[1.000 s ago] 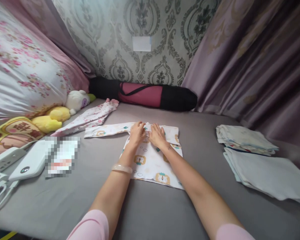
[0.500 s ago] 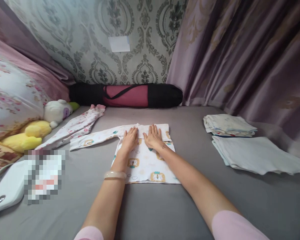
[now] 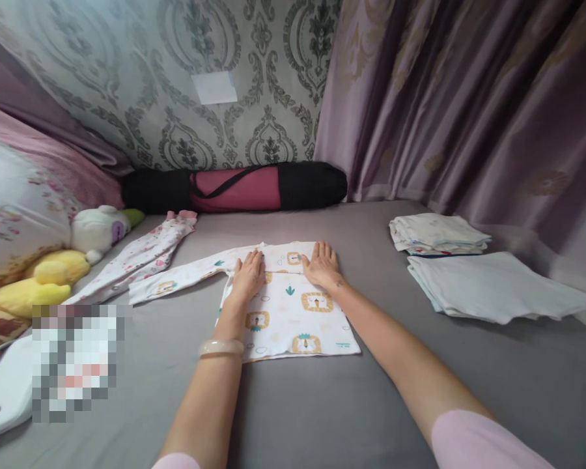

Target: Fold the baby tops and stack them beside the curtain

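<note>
A small white long-sleeved shirt [image 3: 293, 319] with a lion print lies flat on the grey bed sheet [image 3: 293, 417]. One sleeve is folded across its upper part, while the other sleeve stretches out to the left. My left hand [image 3: 249, 273] rests palm down on the upper left of the shirt, near the shoulder, its fingers extended. Flat on the folded sleeve at the upper right corner lies my right hand [image 3: 321, 264], fingers stretched out and thumb apart. Neither hand grips the cloth.
Two piles of folded clothes, a cream one [image 3: 437, 233] and a pale one [image 3: 498, 286], lie at right. Patterned pink-and-white clothing [image 3: 141, 254], plush toys [image 3: 95, 231] and a white device [image 3: 4, 384] are at left. A black-and-red long bag [image 3: 234, 189] lies along the wall.
My right hand has slid right along the folded sleeve to the shirt's corner, away from my left hand. The left hand stays on the shirt. The view has shifted slightly.
</note>
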`<action>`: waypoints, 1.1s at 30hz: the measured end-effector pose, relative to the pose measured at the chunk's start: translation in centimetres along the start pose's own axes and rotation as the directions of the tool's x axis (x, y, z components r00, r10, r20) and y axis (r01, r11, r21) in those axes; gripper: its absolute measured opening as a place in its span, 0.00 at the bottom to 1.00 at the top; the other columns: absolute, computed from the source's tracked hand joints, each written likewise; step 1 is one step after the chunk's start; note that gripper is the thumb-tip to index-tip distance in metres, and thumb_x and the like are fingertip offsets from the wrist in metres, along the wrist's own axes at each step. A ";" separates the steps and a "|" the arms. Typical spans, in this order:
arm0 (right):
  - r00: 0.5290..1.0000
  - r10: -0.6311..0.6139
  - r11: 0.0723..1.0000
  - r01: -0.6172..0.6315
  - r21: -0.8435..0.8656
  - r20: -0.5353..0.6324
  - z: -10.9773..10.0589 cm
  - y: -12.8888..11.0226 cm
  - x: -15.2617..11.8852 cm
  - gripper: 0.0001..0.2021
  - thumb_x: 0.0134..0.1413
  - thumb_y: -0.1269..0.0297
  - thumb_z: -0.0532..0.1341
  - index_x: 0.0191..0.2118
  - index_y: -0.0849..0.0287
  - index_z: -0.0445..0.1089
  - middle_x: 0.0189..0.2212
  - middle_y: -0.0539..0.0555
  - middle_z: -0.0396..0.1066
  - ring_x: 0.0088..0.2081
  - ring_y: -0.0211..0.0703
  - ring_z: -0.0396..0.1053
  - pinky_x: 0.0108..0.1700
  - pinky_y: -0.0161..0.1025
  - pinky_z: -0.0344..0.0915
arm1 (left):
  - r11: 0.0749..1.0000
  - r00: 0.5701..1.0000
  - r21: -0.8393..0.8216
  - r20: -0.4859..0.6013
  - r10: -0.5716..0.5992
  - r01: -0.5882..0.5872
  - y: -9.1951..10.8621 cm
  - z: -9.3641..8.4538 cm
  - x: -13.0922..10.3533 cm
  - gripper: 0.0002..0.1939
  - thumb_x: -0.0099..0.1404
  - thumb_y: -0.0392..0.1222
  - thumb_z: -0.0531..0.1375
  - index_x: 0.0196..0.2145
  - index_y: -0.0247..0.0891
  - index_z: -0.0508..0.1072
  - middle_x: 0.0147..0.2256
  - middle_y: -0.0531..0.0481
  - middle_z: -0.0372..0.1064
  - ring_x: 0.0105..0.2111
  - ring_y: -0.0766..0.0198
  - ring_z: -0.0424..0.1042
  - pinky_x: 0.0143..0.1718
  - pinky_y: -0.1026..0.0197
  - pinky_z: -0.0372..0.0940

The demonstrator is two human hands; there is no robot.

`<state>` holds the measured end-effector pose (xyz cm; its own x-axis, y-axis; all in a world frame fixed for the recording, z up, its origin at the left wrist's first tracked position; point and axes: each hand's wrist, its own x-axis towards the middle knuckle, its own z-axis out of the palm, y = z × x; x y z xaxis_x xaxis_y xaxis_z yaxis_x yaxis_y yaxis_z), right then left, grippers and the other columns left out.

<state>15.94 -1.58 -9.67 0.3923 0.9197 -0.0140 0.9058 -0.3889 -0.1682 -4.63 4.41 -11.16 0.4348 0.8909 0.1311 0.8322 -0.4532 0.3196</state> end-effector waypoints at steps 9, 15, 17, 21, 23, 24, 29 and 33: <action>0.998 0.051 0.998 -0.051 -0.026 -0.028 -0.9 0.6 0.0 0.33 0.67 0.56 0.44 0.68 0.79 0.46 0.68 0.73 0.43 0.68 0.60 0.41 0.66 0.53 0.39 | 0.999 0.999 -0.040 0.044 0.008 -0.007 0.5 -1.1 0.0 0.24 0.71 0.37 0.45 0.63 0.34 0.59 0.66 0.37 0.52 0.67 0.53 0.49 0.66 0.42 0.42; 0.970 -0.241 0.969 0.240 0.060 0.010 -1.2 -3.9 -1.1 0.29 0.68 0.55 0.41 0.70 0.61 0.47 0.71 0.63 0.37 0.70 0.57 0.34 0.66 0.59 0.35 | 0.995 0.999 -0.080 -0.011 0.053 -0.054 -0.2 -1.9 -0.4 0.23 0.69 0.33 0.47 0.60 0.37 0.63 0.64 0.37 0.57 0.65 0.53 0.54 0.65 0.40 0.45; 0.971 -0.227 0.972 0.222 0.071 0.074 -0.8 -4.9 -1.3 0.29 0.68 0.53 0.40 0.70 0.57 0.47 0.71 0.61 0.35 0.70 0.59 0.32 0.65 0.65 0.34 | 0.992 0.998 -0.113 0.016 0.056 -0.054 -0.4 -1.9 -0.6 0.21 0.68 0.32 0.48 0.56 0.38 0.67 0.62 0.38 0.60 0.64 0.53 0.57 0.64 0.40 0.46; 0.970 -0.202 0.979 0.201 0.018 0.132 -0.3 -5.3 -1.0 0.29 0.68 0.53 0.40 0.70 0.56 0.46 0.71 0.61 0.34 0.70 0.60 0.30 0.63 0.69 0.34 | 0.974 0.999 -0.225 0.014 0.045 -0.040 -0.5 -2.8 -0.5 0.18 0.66 0.34 0.52 0.53 0.37 0.71 0.57 0.39 0.66 0.59 0.53 0.64 0.63 0.46 0.53; 0.969 -0.194 0.981 0.196 0.005 0.155 -0.5 -5.2 -0.7 0.29 0.68 0.54 0.40 0.70 0.56 0.46 0.71 0.61 0.35 0.70 0.61 0.31 0.63 0.69 0.36 | 0.962 0.999 -0.273 -0.023 -0.032 0.024 -0.9 -4.2 -0.3 0.19 0.67 0.37 0.54 0.54 0.36 0.71 0.55 0.39 0.69 0.55 0.54 0.68 0.60 0.52 0.58; 0.969 -0.187 0.982 0.190 0.000 0.160 -0.5 -5.3 -0.6 0.29 0.68 0.54 0.40 0.70 0.56 0.47 0.71 0.62 0.36 0.70 0.61 0.32 0.63 0.69 0.37 | 0.952 0.994 -0.298 -0.056 -0.096 0.075 -1.4 -5.1 -0.3 0.19 0.67 0.39 0.55 0.54 0.35 0.71 0.53 0.40 0.71 0.53 0.54 0.69 0.58 0.55 0.60; 0.945 -0.317 0.948 0.319 -0.007 0.084 -0.9 -7.7 -0.5 0.28 0.69 0.58 0.40 0.70 0.61 0.48 0.70 0.65 0.38 0.70 0.58 0.35 0.65 0.64 0.35 | 0.851 0.857 -0.369 -0.215 -0.469 0.373 -6.5 -9.4 -2.2 0.19 0.69 0.41 0.52 0.52 0.32 0.72 0.51 0.37 0.72 0.52 0.51 0.70 0.55 0.54 0.61; 0.878 -0.467 0.884 0.463 0.058 0.108 -0.4 -11.0 -1.0 0.29 0.69 0.59 0.40 0.70 0.63 0.45 0.71 0.62 0.35 0.71 0.52 0.32 0.67 0.59 0.33 | 0.662 0.592 -0.347 -0.297 -0.749 0.664 -10.5 -10.2 -4.9 0.19 0.67 0.40 0.52 0.50 0.27 0.71 0.51 0.28 0.69 0.56 0.40 0.64 0.57 0.43 0.58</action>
<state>5.64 1.78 -7.39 -0.0956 0.9946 -0.0404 0.9734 0.0849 -0.2128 -19.04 5.11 -5.59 -0.4679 0.8760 0.1166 0.7203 0.3016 0.6246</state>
